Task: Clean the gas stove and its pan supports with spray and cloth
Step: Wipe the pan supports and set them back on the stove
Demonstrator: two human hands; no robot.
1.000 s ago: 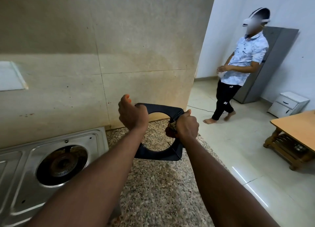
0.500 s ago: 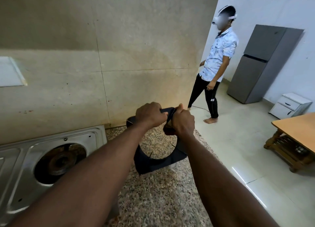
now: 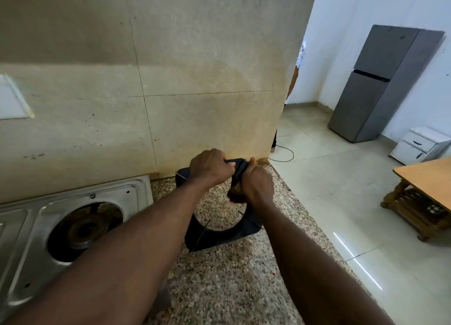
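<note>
A black pan support (image 3: 214, 236) stands tilted on its edge on the speckled granite counter (image 3: 227, 280). My left hand (image 3: 210, 166) grips its top rim. Just to the right, my right hand (image 3: 257, 185) holds a brown cloth (image 3: 234, 195) against the same rim. The steel gas stove (image 3: 29, 246) lies at the lower left, its right burner (image 3: 84, 229) bare with no support over it. No spray bottle is in view.
A stained tiled wall (image 3: 170, 92) rises right behind the counter and ends at a corner. Beyond it are a grey fridge (image 3: 380, 85), a white drawer unit (image 3: 419, 144), a wooden table (image 3: 427, 178), a floor cable (image 3: 285, 153), and part of a person (image 3: 296, 75).
My left hand shifted from the support's left side to its top rim beside my right hand. The support tipped more upright. The person walked left and is mostly hidden behind the wall corner.
</note>
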